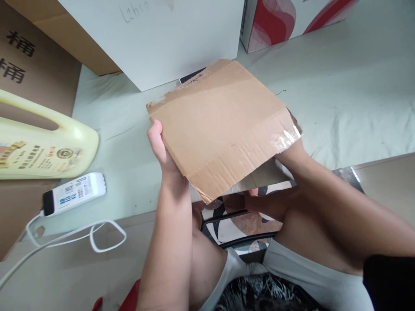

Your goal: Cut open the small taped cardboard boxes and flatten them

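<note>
A brown cardboard box [220, 125], shallow or partly flattened, is held tilted above my lap at the edge of the cloth-covered surface. Torn flaps and shiny clear tape show along its edges. My left hand [158, 142] grips its left side, the thumb on the upper face and the other fingers hidden underneath. At the right corner, my right hand [289, 152] reaches in beneath the taped flap; the box covers its fingers. Behind the box's far edge, a thin dark-edged object [191, 77] peeks out, too covered to name.
A large white box [181, 39] stands behind, with a red-and-white box [275, 21] at its right. To the left lie a pale yellow jug [48, 147] and a white power strip [76, 194] with a looped cable [106, 250]. Pale green cloth [340, 95] covers the surface.
</note>
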The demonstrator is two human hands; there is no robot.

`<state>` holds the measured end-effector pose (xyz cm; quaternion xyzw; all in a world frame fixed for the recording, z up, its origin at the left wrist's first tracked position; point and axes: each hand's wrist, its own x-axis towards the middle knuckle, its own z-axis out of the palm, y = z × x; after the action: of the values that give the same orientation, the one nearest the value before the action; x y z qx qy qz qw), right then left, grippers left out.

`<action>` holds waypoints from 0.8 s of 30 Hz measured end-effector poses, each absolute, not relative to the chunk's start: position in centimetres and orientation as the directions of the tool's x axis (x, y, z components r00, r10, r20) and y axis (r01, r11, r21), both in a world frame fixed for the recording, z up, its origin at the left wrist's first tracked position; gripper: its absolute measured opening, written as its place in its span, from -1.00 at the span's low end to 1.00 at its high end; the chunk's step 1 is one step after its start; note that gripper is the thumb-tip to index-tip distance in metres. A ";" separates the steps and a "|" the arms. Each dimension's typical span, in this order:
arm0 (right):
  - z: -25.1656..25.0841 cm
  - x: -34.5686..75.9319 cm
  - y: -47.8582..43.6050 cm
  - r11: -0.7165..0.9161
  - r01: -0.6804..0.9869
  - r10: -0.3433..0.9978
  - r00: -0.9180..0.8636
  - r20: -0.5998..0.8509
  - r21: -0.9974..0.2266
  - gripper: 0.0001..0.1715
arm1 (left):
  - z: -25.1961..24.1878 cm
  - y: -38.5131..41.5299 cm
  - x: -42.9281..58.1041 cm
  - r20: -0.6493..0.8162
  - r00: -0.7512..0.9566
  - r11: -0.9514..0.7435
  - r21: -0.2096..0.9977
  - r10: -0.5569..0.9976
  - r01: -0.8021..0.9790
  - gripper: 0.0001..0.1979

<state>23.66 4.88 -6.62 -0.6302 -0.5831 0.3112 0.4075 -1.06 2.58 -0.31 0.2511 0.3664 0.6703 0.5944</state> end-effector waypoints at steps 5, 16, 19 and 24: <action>-6.2 23.5 4.6 0.019 0.470 0.988 0.127 0.089 -0.882 -0.32 | -0.5 2.7 -1.2 -0.084 -0.181 -0.042 0.799 0.980 -0.600 -0.59; -5.8 23.3 4.4 -0.039 0.465 0.989 0.144 0.033 -0.884 -0.35 | -0.7 2.8 -1.3 -0.062 -0.169 -0.054 0.795 0.984 -0.604 -0.61; -5.6 23.3 4.3 -0.047 0.471 0.989 0.144 0.024 -0.881 -0.34 | -0.7 2.7 -1.3 -0.082 -0.178 -0.045 0.789 0.981 -0.613 -0.60; -4.4 22.8 3.9 -0.019 0.401 0.987 0.152 0.046 -0.916 -0.44 | -0.2 2.5 -1.2 -0.137 -0.189 -0.003 0.802 0.972 -0.597 -0.55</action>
<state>22.83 3.92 -4.37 -0.6264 -0.5542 0.3419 0.4284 -1.20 2.48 -0.23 0.2414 0.3890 0.6657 0.5893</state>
